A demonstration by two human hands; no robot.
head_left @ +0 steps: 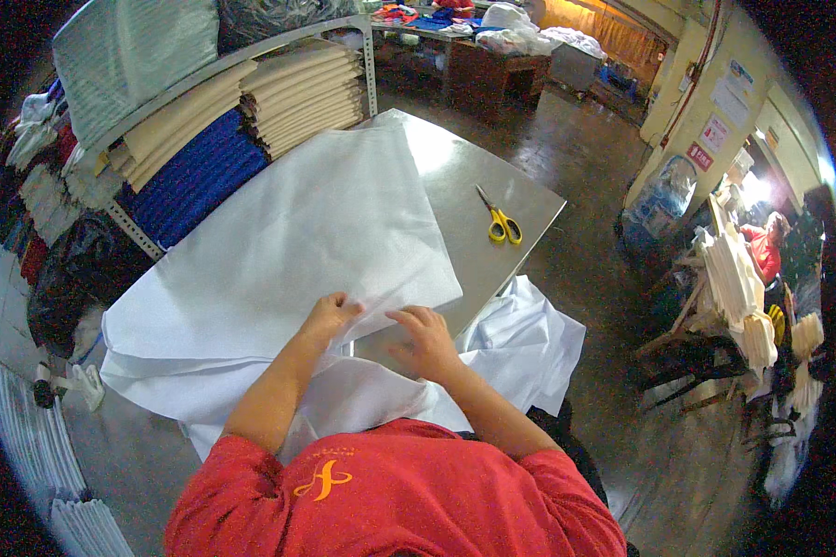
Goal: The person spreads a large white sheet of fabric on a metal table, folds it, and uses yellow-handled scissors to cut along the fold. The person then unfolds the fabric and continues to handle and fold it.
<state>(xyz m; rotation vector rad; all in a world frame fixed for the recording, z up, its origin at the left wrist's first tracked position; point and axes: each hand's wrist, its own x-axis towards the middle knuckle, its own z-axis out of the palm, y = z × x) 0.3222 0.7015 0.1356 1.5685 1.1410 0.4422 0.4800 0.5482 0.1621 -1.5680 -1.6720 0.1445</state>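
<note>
A large white cloth (pixel 288 241) lies spread and folded over the metal table (pixel 483 186), its near part hanging in loose folds by my body. My left hand (pixel 330 317) is closed at the cloth's near edge, with fingers curled and thumb pressed on the fabric. Just to the right, my right hand (pixel 425 343) has its thumb and fingers apart, close by the cloth's near corner. Yellow-handled scissors (pixel 502 223) rest on the bare metal to the right of the cloth, out of both hands.
Behind the table at left, a metal shelf rack (pixel 372 70) holds beige folded stacks (pixel 302 93) and blue folded fabric (pixel 195 162). A black plastic bag (pixel 88 269) sits at far left. A person in red (pixel 766 249) is at far right, beside piled pale pieces (pixel 738 278).
</note>
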